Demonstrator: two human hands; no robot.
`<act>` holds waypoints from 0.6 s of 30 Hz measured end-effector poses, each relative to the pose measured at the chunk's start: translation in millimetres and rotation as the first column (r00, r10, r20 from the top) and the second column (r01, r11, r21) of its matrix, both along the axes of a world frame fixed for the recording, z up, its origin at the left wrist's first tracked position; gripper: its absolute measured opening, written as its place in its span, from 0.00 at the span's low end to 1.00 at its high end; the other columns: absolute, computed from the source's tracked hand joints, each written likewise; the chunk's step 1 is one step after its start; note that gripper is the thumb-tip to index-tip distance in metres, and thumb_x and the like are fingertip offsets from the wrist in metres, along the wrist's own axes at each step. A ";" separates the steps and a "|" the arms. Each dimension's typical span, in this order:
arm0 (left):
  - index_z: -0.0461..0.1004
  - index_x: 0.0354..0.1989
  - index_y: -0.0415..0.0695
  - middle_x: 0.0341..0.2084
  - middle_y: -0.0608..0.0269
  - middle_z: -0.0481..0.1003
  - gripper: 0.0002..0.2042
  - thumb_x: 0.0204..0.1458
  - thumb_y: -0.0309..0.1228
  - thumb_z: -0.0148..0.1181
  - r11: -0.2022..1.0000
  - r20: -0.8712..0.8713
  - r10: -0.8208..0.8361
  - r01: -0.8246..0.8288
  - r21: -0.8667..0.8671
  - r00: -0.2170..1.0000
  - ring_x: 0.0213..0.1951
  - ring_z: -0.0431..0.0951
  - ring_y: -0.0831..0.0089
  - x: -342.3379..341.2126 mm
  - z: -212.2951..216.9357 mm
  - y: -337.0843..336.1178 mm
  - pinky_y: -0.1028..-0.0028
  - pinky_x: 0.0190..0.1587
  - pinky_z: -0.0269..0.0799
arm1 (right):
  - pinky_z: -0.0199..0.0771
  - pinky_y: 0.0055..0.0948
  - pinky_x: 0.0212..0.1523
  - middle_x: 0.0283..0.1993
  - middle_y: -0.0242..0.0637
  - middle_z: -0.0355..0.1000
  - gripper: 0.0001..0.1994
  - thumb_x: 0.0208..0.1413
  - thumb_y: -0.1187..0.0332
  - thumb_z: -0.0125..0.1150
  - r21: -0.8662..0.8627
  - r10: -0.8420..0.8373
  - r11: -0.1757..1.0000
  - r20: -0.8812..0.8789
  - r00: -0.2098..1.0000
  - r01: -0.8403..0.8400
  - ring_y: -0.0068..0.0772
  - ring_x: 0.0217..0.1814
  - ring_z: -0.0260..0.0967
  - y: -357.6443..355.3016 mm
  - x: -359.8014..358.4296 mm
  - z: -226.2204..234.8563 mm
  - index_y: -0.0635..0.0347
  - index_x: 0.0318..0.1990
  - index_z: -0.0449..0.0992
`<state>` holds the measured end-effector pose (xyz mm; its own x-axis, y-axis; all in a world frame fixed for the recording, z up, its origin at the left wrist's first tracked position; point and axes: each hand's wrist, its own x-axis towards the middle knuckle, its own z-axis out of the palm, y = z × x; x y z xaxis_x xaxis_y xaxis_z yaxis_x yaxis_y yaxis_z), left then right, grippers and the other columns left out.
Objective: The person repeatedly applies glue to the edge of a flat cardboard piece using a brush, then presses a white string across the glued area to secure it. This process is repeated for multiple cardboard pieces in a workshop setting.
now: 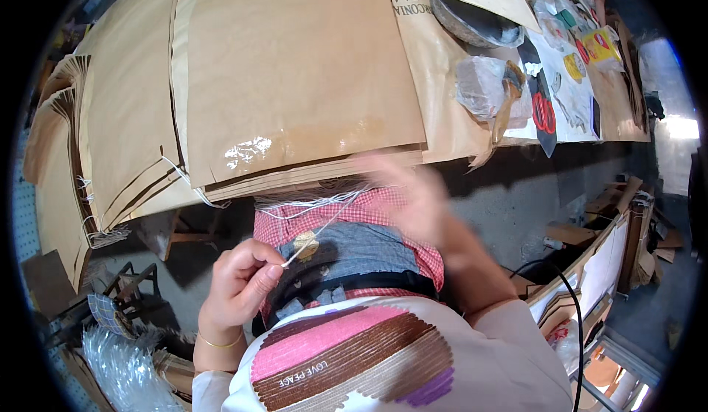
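Observation:
My left hand [243,279] is closed in a pinch on the end of a white string [304,246]. From there the string runs taut up toward the near edge of a stack of brown paper bags [302,65]. Close to that edge, my right hand [413,198] is smeared by motion, so its fingers cannot be made out. Several loose white strings [313,204] lie across my lap, just below the stack. A patch on the top bag's near side shines in the light.
More brown paper bags [133,87] lie to the left, some with string ties. On the right are a metal basin [472,32], a plastic-wrapped bundle [479,84], red-handled scissors [544,113] and a yellow packet [601,49]. A black cable [579,323] hangs at lower right.

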<state>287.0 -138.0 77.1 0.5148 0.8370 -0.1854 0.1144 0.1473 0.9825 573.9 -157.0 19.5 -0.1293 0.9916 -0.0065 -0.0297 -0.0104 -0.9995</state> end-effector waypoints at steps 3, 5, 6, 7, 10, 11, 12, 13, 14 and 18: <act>0.73 0.26 0.35 0.19 0.64 0.70 0.04 0.49 0.22 0.61 0.921 -0.069 0.174 -0.138 0.365 0.982 0.22 0.67 0.78 6.7 29.0 17.0 0.79 0.23 0.58 | 0.68 0.31 0.46 0.38 0.37 0.73 0.12 0.56 0.71 0.57 0.202 0.444 0.842 0.269 0.855 -0.501 0.32 0.42 0.69 1.1 -34.9 -12.7 0.65 0.46 0.76; 0.73 0.26 0.36 0.18 0.62 0.69 0.03 0.45 0.18 0.61 0.767 -0.368 0.205 0.085 0.636 0.907 0.20 0.66 0.76 -10.7 49.7 29.9 0.77 0.22 0.58 | 0.68 0.28 0.40 0.32 0.36 0.71 0.09 0.56 0.72 0.57 0.059 0.362 0.926 0.146 0.921 -0.373 0.30 0.37 0.68 -1.8 -12.2 7.4 0.64 0.41 0.78; 0.74 0.26 0.36 0.17 0.62 0.69 0.03 0.44 0.17 0.61 0.683 -0.481 0.224 0.215 0.698 0.847 0.20 0.67 0.76 -24.0 49.6 37.1 0.77 0.22 0.58 | 0.68 0.25 0.38 0.30 0.36 0.70 0.08 0.57 0.72 0.57 0.011 0.253 0.966 0.160 0.954 -0.258 0.29 0.35 0.68 1.5 7.9 18.2 0.63 0.41 0.78; 0.74 0.27 0.36 0.17 0.62 0.69 0.04 0.43 0.15 0.60 0.638 -0.475 0.275 0.211 0.741 0.836 0.20 0.67 0.76 -31.7 44.6 43.5 0.77 0.22 0.58 | 0.68 0.23 0.38 0.31 0.35 0.71 0.07 0.57 0.72 0.57 0.029 0.171 0.983 0.218 0.961 -0.181 0.26 0.35 0.68 4.4 25.8 25.4 0.64 0.40 0.79; 0.75 0.30 0.34 0.18 0.61 0.69 0.05 0.44 0.15 0.60 0.681 -0.444 0.368 0.089 0.727 0.817 0.21 0.67 0.76 -41.9 28.1 71.6 0.78 0.24 0.60 | 0.68 0.20 0.36 0.31 0.29 0.73 0.07 0.55 0.73 0.59 -0.048 -0.106 0.991 0.288 0.952 0.125 0.20 0.33 0.68 23.6 59.1 45.5 0.66 0.39 0.79; 0.75 0.30 0.33 0.18 0.61 0.70 0.03 0.46 0.16 0.60 0.712 -0.441 0.365 0.059 0.700 0.820 0.22 0.67 0.76 -41.4 17.4 84.8 0.79 0.25 0.61 | 0.68 0.19 0.34 0.29 0.28 0.72 0.07 0.54 0.73 0.60 -0.079 -0.126 0.984 0.324 0.938 0.159 0.19 0.31 0.67 34.6 65.1 42.8 0.66 0.38 0.79; 0.75 0.30 0.33 0.19 0.61 0.70 0.03 0.46 0.17 0.60 0.732 -0.419 0.337 0.046 0.680 0.843 0.22 0.68 0.76 -39.4 2.7 96.0 0.78 0.26 0.61 | 0.67 0.18 0.32 0.27 0.27 0.71 0.06 0.53 0.73 0.60 -0.108 -0.140 0.976 0.361 0.922 0.190 0.17 0.29 0.66 47.3 71.1 36.2 0.66 0.37 0.79; 0.75 0.30 0.33 0.19 0.60 0.71 0.03 0.47 0.17 0.60 0.752 -0.395 0.308 0.033 0.658 0.865 0.22 0.69 0.76 -37.7 -14.0 106.9 0.78 0.26 0.62 | 0.66 0.17 0.30 0.26 0.26 0.71 0.06 0.53 0.73 0.61 -0.136 -0.151 0.966 0.399 0.904 0.222 0.16 0.28 0.66 57.3 75.4 28.6 0.66 0.36 0.78; 0.76 0.31 0.33 0.20 0.60 0.73 0.03 0.47 0.19 0.60 0.799 -0.417 0.276 0.035 0.601 0.866 0.23 0.71 0.75 -38.7 -32.0 116.2 0.77 0.27 0.65 | 0.64 0.16 0.28 0.25 0.26 0.70 0.05 0.53 0.73 0.61 -0.154 -0.144 0.961 0.430 0.891 0.230 0.15 0.26 0.65 65.2 77.6 14.9 0.65 0.35 0.78; 0.77 0.29 0.35 0.21 0.59 0.73 0.02 0.46 0.20 0.62 0.809 -0.426 0.369 -0.059 0.585 0.826 0.23 0.73 0.73 -37.9 -75.8 123.2 0.77 0.28 0.67 | 0.61 0.18 0.22 0.23 0.28 0.69 0.04 0.49 0.72 0.62 -0.145 -0.166 0.951 0.508 0.845 0.274 0.15 0.22 0.63 77.4 77.0 -27.5 0.63 0.30 0.74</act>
